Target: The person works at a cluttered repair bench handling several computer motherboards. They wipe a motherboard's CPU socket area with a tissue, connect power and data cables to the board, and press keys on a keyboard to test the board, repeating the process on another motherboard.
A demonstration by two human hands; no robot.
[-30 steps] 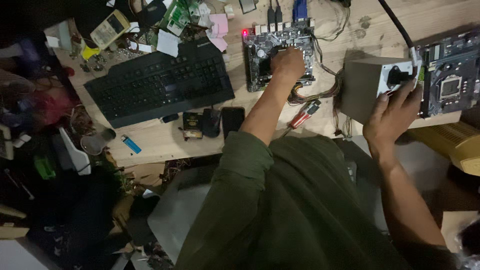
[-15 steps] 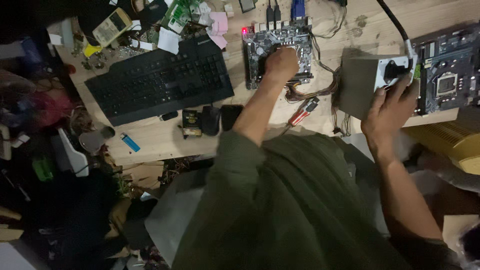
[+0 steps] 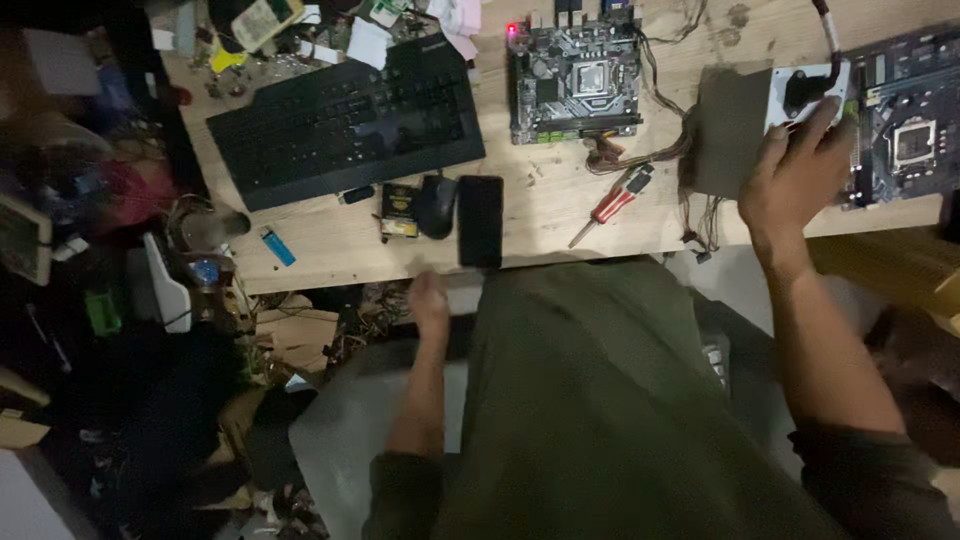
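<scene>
**Right hand on the power supply, left hand off the counter**

My right hand [image 3: 795, 175] lies spread over the grey power supply [image 3: 745, 130] on the wooden counter [image 3: 540, 215], between two circuit boards [image 3: 578, 80]. My left hand [image 3: 430, 300] hangs below the counter's edge, near the black phone [image 3: 480, 220]; it looks loosely curled and empty, though blur hides the fingers.

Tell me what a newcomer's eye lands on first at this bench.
First the right hand, resting on the grey power supply box at the right of the wooden table. Next the bare motherboard at the top centre with its red light lit, and the black keyboard to its left. The left hand hangs below the table edge, holding nothing.
</scene>
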